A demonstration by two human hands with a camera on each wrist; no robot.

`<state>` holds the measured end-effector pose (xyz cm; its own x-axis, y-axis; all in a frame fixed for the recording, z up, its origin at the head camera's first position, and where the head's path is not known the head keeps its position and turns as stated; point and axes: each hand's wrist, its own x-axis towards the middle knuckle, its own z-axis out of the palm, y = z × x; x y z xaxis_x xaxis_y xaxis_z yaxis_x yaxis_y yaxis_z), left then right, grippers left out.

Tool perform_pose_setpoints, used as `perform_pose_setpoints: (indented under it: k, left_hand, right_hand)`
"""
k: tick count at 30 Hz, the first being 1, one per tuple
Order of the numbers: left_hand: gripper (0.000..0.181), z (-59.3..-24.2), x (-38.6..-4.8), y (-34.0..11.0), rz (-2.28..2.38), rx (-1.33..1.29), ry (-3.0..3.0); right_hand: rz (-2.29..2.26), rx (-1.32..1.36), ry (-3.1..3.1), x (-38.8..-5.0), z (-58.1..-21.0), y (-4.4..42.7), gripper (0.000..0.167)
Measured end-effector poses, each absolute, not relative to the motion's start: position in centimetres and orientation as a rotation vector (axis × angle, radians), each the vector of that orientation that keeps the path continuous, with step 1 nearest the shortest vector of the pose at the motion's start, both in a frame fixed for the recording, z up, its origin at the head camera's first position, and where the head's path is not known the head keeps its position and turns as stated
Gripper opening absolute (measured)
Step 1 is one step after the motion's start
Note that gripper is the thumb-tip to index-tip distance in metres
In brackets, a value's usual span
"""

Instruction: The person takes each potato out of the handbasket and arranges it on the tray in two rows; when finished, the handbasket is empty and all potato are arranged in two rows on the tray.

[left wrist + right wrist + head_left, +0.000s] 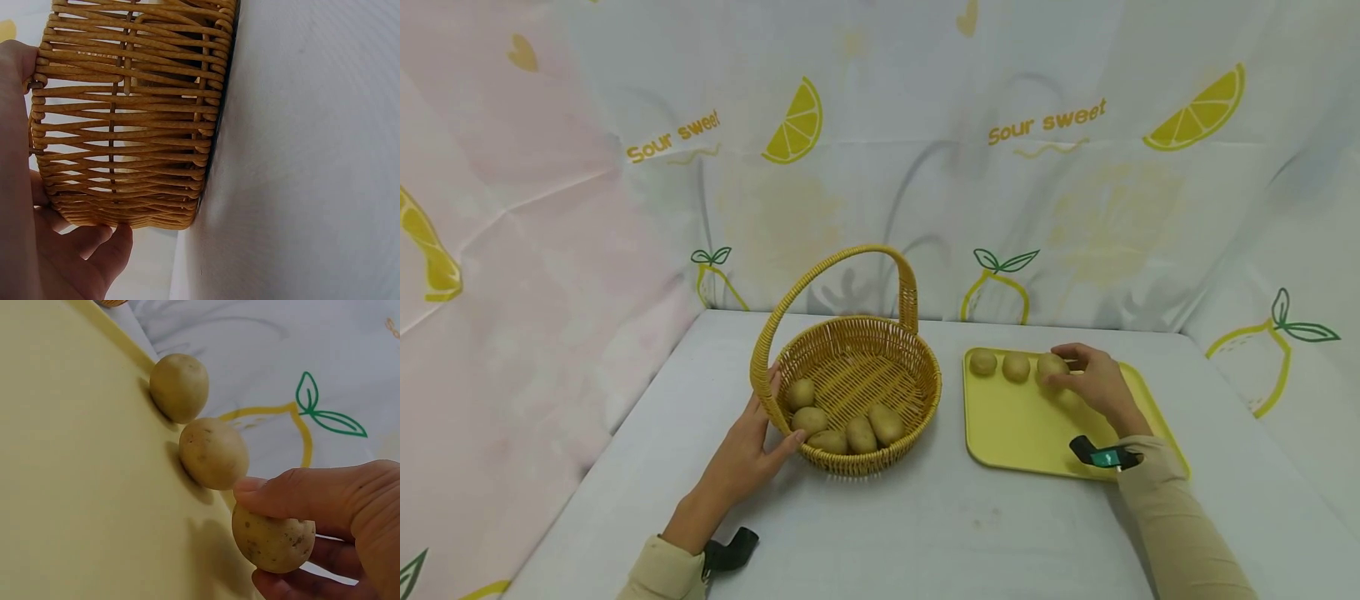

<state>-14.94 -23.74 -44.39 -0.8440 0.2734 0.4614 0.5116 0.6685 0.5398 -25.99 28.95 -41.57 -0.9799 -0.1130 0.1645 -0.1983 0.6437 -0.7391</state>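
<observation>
My right hand (1093, 385) pinches a potato (273, 540) between thumb and fingers at the far side of a yellow tray (1030, 433). Two more potatoes, one in the middle (1017, 367) and one at the corner (983, 362), lie in a row to its left along the tray's back edge. On the left, a wicker basket (928, 367) with a tall handle holds several potatoes (886, 425) along its near and left side. My left hand (752, 454) grips the basket's left side, thumb at the near rim and fingers around the outer wall (125, 144).
A white cloth (925, 542) covers the table. Behind it hangs a white curtain (880, 183) printed with lemons, and a pinkish side sheet (512, 250) stands at the left. The basket handle (820, 271) arches high above the basket.
</observation>
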Motion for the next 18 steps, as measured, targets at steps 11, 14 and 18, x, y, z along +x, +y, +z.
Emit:
perform_pose_setpoints:
  k: [11,14,18]
  left_hand:
    - [0.090,-44.6,-15.1,-23.7,-0.956,-0.629,-2.532]
    - [0.090,-44.7,-15.1,-23.7,-0.958,-0.631,-2.528]
    - [0.090,-44.6,-15.0,-23.7,-0.953,-0.637,-2.524]
  right_hand:
    - [1.251,0.213,-2.773,-26.3,-42.5,28.9,0.058]
    - [1.267,0.221,-2.767,-26.3,-42.7,28.9,0.058]
    - [1.275,0.244,-2.763,-26.4,-42.7,28.9,0.059]
